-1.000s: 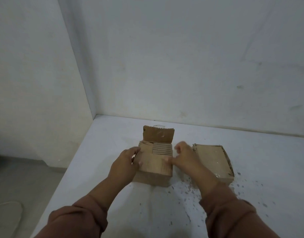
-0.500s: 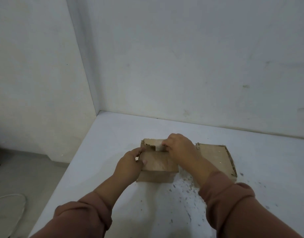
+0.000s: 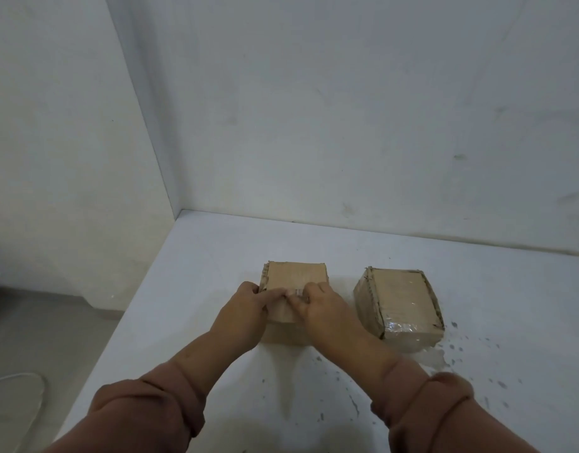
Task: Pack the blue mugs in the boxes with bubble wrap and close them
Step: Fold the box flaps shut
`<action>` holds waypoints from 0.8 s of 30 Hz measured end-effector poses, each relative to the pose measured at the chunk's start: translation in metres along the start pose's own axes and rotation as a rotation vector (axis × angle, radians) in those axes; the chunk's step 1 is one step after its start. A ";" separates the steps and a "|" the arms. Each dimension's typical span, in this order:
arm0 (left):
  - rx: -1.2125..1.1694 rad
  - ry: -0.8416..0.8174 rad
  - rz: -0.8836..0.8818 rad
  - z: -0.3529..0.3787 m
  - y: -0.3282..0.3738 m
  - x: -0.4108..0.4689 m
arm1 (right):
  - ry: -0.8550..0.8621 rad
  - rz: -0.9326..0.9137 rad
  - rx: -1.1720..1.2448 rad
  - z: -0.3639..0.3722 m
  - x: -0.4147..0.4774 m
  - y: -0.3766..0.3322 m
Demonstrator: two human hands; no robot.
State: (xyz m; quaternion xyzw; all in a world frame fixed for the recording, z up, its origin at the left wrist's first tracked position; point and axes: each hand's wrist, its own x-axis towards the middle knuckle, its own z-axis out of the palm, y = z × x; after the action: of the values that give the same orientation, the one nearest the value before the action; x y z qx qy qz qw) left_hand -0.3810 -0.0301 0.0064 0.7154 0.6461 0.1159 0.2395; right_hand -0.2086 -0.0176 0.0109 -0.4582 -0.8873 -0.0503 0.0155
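Two small brown cardboard boxes stand on the white table [image 3: 216, 256]. The left box [image 3: 296, 276] has its top flaps folded down flat. My left hand [image 3: 249, 305] and my right hand [image 3: 321, 305] both rest on its near top edge, fingertips meeting at the middle and pressing the flaps. The right box [image 3: 401, 299] is shut, with clear tape shining across its top and front, and stands apart from my right hand. No blue mug and no bubble wrap can be seen; the boxes hide their contents.
White walls meet in a corner behind the table. The table's left edge drops to a grey floor, where a white cable [image 3: 23, 380] lies. Dark specks and a shiny patch [image 3: 435, 358] mark the table near the right box.
The left box's upright back flap has been folded down. My right hand moved from the far top edge to the near one, meeting my left hand. The right box now stands uncovered.
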 end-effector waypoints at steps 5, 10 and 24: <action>0.139 0.005 -0.001 0.003 0.005 -0.005 | 0.130 0.093 0.018 0.007 -0.009 -0.012; 0.359 0.202 0.204 0.002 0.011 -0.013 | 0.081 0.243 0.120 0.018 -0.018 -0.009; 0.431 0.273 0.278 0.006 0.013 -0.010 | 0.013 0.219 0.070 0.015 -0.024 -0.017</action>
State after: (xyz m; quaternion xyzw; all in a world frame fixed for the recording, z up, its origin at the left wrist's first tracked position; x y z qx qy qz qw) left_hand -0.3679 -0.0418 0.0093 0.8093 0.5778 0.1030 -0.0254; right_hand -0.2085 -0.0449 -0.0075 -0.5513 -0.8329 -0.0204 0.0426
